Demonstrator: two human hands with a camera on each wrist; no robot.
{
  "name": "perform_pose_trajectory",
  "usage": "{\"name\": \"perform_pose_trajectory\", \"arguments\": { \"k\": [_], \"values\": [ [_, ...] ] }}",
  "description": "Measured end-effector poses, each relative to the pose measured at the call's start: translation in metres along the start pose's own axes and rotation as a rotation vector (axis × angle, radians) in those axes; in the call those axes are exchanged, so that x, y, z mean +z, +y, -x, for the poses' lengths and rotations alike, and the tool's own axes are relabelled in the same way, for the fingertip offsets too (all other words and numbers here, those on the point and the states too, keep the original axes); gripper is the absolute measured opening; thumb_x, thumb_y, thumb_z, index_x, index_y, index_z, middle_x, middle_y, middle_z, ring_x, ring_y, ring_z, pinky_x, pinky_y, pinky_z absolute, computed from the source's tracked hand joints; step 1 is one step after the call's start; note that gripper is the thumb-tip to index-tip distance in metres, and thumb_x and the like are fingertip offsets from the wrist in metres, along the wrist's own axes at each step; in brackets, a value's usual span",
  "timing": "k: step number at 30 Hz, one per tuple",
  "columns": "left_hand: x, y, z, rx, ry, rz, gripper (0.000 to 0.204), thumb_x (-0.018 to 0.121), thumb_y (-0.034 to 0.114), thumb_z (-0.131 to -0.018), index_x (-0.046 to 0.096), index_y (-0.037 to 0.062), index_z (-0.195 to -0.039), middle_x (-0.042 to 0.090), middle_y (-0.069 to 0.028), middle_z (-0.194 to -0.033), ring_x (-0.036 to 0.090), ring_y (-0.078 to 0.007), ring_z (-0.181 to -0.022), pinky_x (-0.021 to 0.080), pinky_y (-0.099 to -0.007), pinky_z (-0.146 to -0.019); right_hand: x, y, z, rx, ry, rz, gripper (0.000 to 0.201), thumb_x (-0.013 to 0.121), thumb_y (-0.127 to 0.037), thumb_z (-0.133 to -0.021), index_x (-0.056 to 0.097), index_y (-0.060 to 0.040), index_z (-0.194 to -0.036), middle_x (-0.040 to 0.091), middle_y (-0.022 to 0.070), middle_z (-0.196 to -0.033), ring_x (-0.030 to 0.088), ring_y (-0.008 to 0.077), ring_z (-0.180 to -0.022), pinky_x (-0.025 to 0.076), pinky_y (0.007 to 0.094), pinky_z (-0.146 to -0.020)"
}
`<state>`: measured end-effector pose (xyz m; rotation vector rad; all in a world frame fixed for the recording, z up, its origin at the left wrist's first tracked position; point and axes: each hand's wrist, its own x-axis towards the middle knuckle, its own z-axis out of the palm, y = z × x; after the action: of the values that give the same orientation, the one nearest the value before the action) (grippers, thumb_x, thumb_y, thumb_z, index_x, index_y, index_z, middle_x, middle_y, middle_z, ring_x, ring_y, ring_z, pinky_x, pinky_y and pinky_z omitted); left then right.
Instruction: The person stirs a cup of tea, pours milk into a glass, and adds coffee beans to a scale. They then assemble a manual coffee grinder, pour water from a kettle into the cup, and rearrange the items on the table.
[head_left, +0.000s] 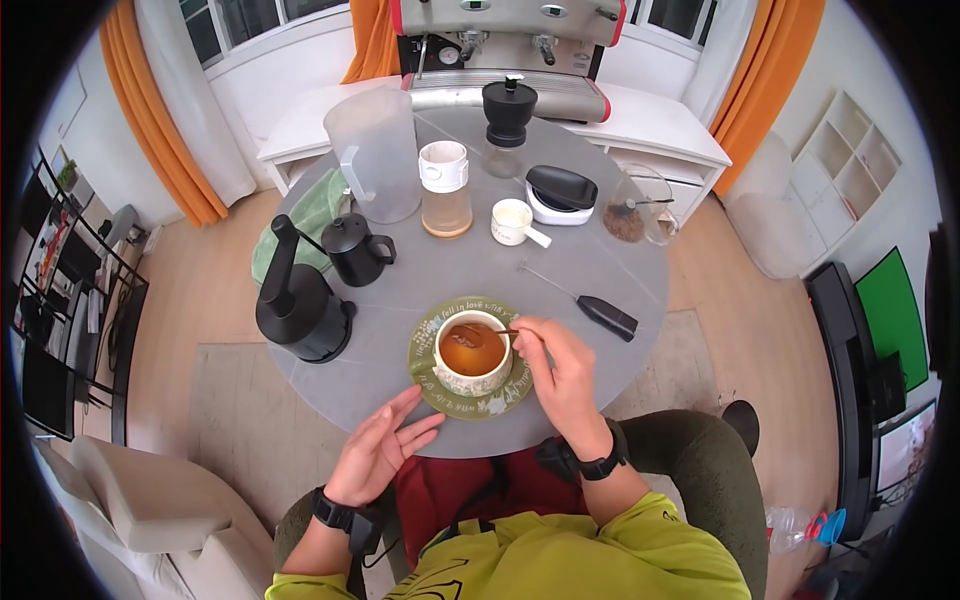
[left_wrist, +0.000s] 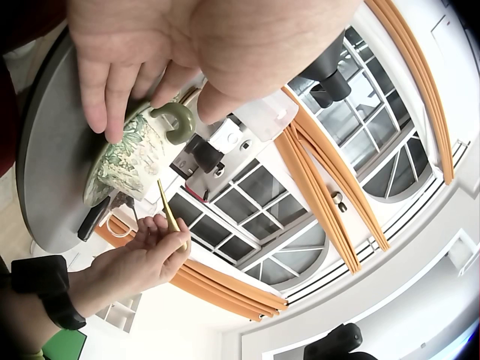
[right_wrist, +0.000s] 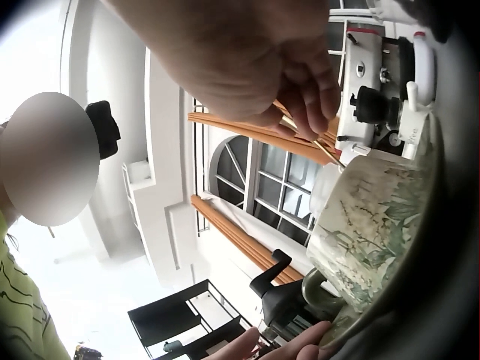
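Note:
A patterned cup [head_left: 472,383] of amber-brown drink [head_left: 475,350] stands on a green saucer [head_left: 425,390] with lettering round its rim. My right hand [head_left: 562,372] pinches the thin handle of a gold spoon [left_wrist: 166,204] between thumb and fingers, to the right of the cup. The spoon slants over the rim, its lower end in the drink. On the near left side, my left hand [head_left: 388,445] is held with fingers extended, fingertips right at the saucer's edge. The cup's green handle [left_wrist: 177,122] shows close to those fingers in the left wrist view.
Left on the grey round table [head_left: 380,330] are a black hand grinder [head_left: 300,310], black pitcher [head_left: 352,250] and green cloth [head_left: 290,250]. A frother [head_left: 606,317] lies right. Behind stand a plastic jug [head_left: 375,150], white-topped glass [head_left: 445,190], white scoop cup [head_left: 512,224] and scale [head_left: 560,195].

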<state>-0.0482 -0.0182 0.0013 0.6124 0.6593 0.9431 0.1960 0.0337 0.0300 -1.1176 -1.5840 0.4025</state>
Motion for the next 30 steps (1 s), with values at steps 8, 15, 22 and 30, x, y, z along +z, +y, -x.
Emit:
{"name": "perform_pose_trajectory", "arguments": {
  "k": [8, 15, 22, 30],
  "values": [
    [-0.002, -0.001, 0.0, 0.009, -0.018, 0.013, 0.053, 0.039, 0.03, -0.102, 0.03, -0.0035, -0.142, 0.028, -0.0163, -0.151, 0.044, -0.0356, -0.128, 0.039, -0.0411, -0.106, -0.011, -0.002, -0.002, -0.097, 0.094, 0.212, 0.004, 0.061, -0.002, -0.086, 0.061, -0.0004, -0.09, 0.059, 0.0129, -0.072, 0.057, 0.0278, -0.061, 0.045, 0.0345, -0.056],
    [-0.003, -0.002, 0.0, 0.01, -0.018, 0.012, 0.053, 0.039, 0.03, -0.102, 0.031, -0.0031, -0.142, 0.028, -0.0162, -0.151, 0.044, -0.0359, -0.129, 0.039, -0.041, -0.106, -0.008, -0.005, 0.003, 0.071, -0.052, 0.009, 0.004, 0.059, -0.004, -0.089, 0.061, -0.0007, -0.09, 0.06, 0.0114, -0.07, 0.059, 0.0214, -0.059, 0.045, 0.0306, -0.055],
    [-0.003, -0.001, 0.001, -0.002, -0.014, 0.013, 0.052, 0.039, 0.03, -0.102, 0.032, -0.0023, -0.142, 0.028, -0.0157, -0.151, 0.045, -0.0354, -0.128, 0.039, -0.041, -0.106, -0.002, -0.005, 0.0, 0.004, -0.064, -0.017, 0.009, 0.055, -0.003, -0.092, 0.063, 0.0006, -0.096, 0.062, 0.0107, -0.074, 0.061, 0.0188, -0.064, 0.047, 0.0289, -0.058],
    [-0.003, -0.001, 0.0, -0.003, -0.021, 0.014, 0.051, 0.038, 0.029, -0.102, 0.032, -0.0025, -0.142, 0.029, -0.0154, -0.151, 0.045, -0.0347, -0.128, 0.038, -0.041, -0.106, -0.009, 0.001, -0.002, -0.112, 0.034, 0.197, 0.009, 0.056, -0.003, -0.092, 0.063, 0.0011, -0.095, 0.061, 0.0099, -0.072, 0.059, 0.0177, -0.062, 0.046, 0.0291, -0.057]
  ]
}}
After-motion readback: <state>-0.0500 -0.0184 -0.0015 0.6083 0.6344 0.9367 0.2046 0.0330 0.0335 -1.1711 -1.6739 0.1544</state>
